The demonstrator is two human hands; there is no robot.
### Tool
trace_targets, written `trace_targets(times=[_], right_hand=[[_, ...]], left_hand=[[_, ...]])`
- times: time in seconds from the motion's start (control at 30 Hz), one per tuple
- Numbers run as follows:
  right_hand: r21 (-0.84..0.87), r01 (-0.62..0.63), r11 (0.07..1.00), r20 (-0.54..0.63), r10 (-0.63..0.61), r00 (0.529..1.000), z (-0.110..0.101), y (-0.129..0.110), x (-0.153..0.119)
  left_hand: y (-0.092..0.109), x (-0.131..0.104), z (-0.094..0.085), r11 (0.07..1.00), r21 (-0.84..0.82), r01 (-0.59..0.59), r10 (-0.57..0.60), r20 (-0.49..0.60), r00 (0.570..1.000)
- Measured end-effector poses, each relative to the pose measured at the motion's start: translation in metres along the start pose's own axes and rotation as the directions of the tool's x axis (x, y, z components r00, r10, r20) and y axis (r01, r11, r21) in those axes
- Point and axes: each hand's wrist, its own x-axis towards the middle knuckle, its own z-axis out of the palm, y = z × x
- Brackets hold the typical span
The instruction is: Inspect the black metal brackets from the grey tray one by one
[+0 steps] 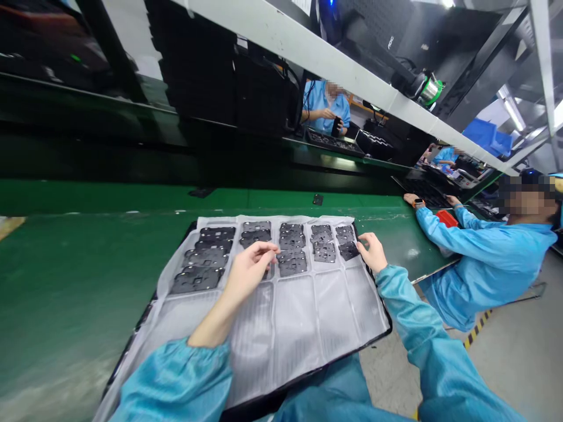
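A black tray (382, 335) lined with a translucent white sheet (295, 310) lies at the front of the green bench. Rows of thin black plates (292, 262) with small cut-outs overlap in its far pockets. My left hand (251, 265) hovers over the second column, thumb and fingers pressed together; anything in them is hidden. Part of a plate shows beneath it. At the tray's right edge, my right hand (373, 252) has its fingertips on a darker black plate (349, 251), which sits slightly askew in the last column.
On the green bench (65, 264), a small black piece (318, 200) and another dark piece (201, 192) lie beyond the tray. A co-worker in blue (488, 252) sits at right, near a red container (447, 218). A metal shelf beam (334, 53) crosses above.
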Motion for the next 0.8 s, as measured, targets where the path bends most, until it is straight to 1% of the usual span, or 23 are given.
trace_targets(times=[0.07,0.13,0.2,0.27,0.33,0.4,0.47,0.53,0.63,0.73,0.8], right_hand=[[-0.051,0.085,0.995,-0.006,-0.086,0.996,0.001,-0.008,0.003],[-0.048,0.149,0.988,0.008,-0.149,0.989,0.011,-0.017,0.009],[-0.032,0.219,0.975,0.039,-0.217,0.975,0.029,-0.025,0.021],[-0.033,0.257,0.966,0.079,-0.254,0.964,0.051,-0.028,0.044],[-0.07,0.234,0.97,0.112,-0.226,0.968,0.072,-0.026,0.075],[-0.117,0.173,0.978,0.111,-0.16,0.981,0.089,-0.018,0.109],[-0.14,0.109,0.984,0.091,-0.096,0.991,0.102,-0.007,0.143],[-0.152,0.042,0.987,0.087,-0.029,0.996,0.113,0.004,0.17],[-0.168,-0.028,0.985,0.154,0.054,0.987,0.131,0.019,0.2],[-0.189,-0.054,0.981,0.239,0.099,0.966,0.148,0.031,0.223],[-0.212,-0.076,0.974,0.284,0.135,0.949,0.154,0.038,0.236]], left_hand=[[-0.003,0.001,0.0,1.0,0.028,-0.003,0.003,0.015,1.0],[-0.007,0.002,0.0,0.999,0.048,-0.007,0.006,0.024,1.0],[-0.009,0.002,0.001,0.998,0.066,-0.013,0.011,0.031,0.999],[-0.009,0.002,0.002,0.997,0.077,-0.021,0.019,0.035,0.999],[-0.008,0.002,0.001,0.997,0.078,-0.027,0.025,0.03,0.999],[-0.005,0.002,0.001,0.997,0.072,-0.025,0.024,0.012,1.0],[-0.002,0.002,0.0,0.998,0.065,-0.027,0.028,-0.013,1.0],[0.0,0.001,-0.001,0.997,0.059,-0.041,0.042,-0.021,0.999],[0.0,0.001,0.0,0.995,0.067,-0.072,0.072,-0.004,0.997],[-0.003,0.001,0.002,0.992,0.087,-0.094,0.092,0.025,0.995],[-0.005,0.0,0.004,0.99,0.1,-0.095,0.089,0.057,0.994]])
